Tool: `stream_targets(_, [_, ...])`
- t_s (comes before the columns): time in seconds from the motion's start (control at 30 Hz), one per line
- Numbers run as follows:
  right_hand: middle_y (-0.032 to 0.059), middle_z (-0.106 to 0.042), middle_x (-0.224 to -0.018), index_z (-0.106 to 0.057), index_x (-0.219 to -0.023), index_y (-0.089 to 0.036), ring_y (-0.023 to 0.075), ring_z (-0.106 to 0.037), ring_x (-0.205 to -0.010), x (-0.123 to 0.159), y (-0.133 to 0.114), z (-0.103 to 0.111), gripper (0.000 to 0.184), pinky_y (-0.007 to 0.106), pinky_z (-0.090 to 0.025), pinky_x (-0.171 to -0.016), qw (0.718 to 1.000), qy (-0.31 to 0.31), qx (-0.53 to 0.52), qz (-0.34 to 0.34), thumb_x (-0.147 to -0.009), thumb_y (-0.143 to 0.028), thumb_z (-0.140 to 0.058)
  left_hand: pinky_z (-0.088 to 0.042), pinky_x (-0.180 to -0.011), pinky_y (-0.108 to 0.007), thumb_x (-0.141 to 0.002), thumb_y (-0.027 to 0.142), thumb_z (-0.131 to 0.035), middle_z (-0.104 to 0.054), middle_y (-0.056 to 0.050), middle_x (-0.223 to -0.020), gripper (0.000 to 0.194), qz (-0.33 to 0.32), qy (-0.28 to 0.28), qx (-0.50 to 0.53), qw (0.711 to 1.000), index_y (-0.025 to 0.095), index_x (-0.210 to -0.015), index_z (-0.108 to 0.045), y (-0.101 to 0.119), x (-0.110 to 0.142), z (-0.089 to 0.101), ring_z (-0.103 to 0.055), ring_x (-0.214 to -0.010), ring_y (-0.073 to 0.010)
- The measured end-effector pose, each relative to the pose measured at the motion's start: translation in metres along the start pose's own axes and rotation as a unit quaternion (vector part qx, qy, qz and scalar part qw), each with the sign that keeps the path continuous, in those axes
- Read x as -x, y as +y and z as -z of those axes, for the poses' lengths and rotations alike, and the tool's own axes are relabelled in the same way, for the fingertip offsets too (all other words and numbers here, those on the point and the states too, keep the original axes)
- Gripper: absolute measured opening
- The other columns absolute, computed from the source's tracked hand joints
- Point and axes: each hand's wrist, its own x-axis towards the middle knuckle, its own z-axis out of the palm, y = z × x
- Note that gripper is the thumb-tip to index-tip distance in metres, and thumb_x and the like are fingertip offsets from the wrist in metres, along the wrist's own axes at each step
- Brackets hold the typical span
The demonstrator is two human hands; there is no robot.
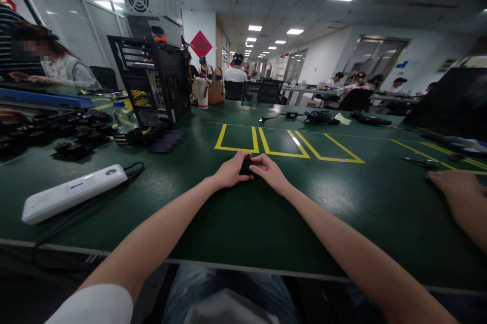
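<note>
A small black object [246, 166] is held between my two hands, just above or on the green table [258, 227]; its kind cannot be made out. My left hand [231, 170] wraps its far and near sides with fingers and thumb. From the right, my right hand [267, 169] pinches at it with thumb and fingertips. Beyond my hands, yellow tape outlines [285, 155] mark the tabletop.
A white power strip [74, 194] with a black cable lies at left. Behind it stand a clear bottle [125, 117], black parts [76, 129], an open computer case [152, 80] and a white cup [202, 92]. Another person's hand [458, 192] rests at right near a screwdriver [422, 162].
</note>
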Motion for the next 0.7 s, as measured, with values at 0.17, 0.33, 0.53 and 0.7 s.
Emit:
stream_targets(0.17, [0.0021, -0.055, -0.097, -0.052, -0.091, -0.020, 0.0156, -0.055, -0.091, -0.0004, -0.0020, 0.0004, 0.025, 0.034, -0.044, -0.084, 1.000, 0.011, 0.026, 0.001, -0.069, -0.027, -0.059, -0.040, -0.086, -0.041, -0.066, 0.036, -0.062, -0.042, -0.010, -0.117, 0.063, 0.006, -0.004, 0.004, 1.000, 0.020, -0.117, -0.029, 0.0021, 0.0001, 0.0020, -0.047, -0.105, -0.0258])
stream_targets(0.33, [0.0034, -0.054, -0.103, -0.051, -0.096, -0.020, 0.0177, -0.055, -0.095, 0.0000, -0.0021, 0.0032, 0.030, 0.039, -0.042, -0.087, 0.999, -0.017, 0.016, -0.035, -0.068, -0.027, -0.060, -0.040, -0.085, -0.041, -0.066, 0.037, -0.061, -0.042, -0.010, -0.116, 0.063, 0.006, -0.008, 0.006, 1.000, 0.020, -0.117, -0.029, 0.0026, -0.0002, 0.0024, -0.048, -0.103, -0.0254])
stream_targets(0.53, [0.0005, -0.053, -0.097, -0.050, -0.088, -0.021, 0.0149, -0.057, -0.089, 0.0008, -0.0018, 0.0028, 0.028, 0.035, -0.044, -0.086, 0.999, -0.026, -0.035, -0.015, -0.063, -0.023, -0.064, -0.041, -0.084, -0.041, -0.066, 0.037, -0.061, -0.042, -0.010, -0.116, 0.062, 0.006, -0.004, 0.001, 1.000, 0.020, -0.117, -0.029, 0.0006, -0.0006, 0.0005, -0.048, -0.103, -0.0254])
stream_targets(0.7, [0.0013, -0.054, -0.092, -0.052, -0.087, -0.020, 0.0150, -0.056, -0.088, -0.0007, -0.0026, 0.0002, 0.022, 0.035, -0.045, -0.084, 1.000, 0.004, 0.004, 0.000, -0.067, -0.027, -0.061, -0.041, -0.085, -0.041, -0.066, 0.038, -0.061, -0.042, -0.010, -0.116, 0.063, -0.001, 0.000, 0.004, 1.000, 0.019, -0.117, -0.029, -0.0007, 0.0000, -0.0002, -0.048, -0.103, -0.0253])
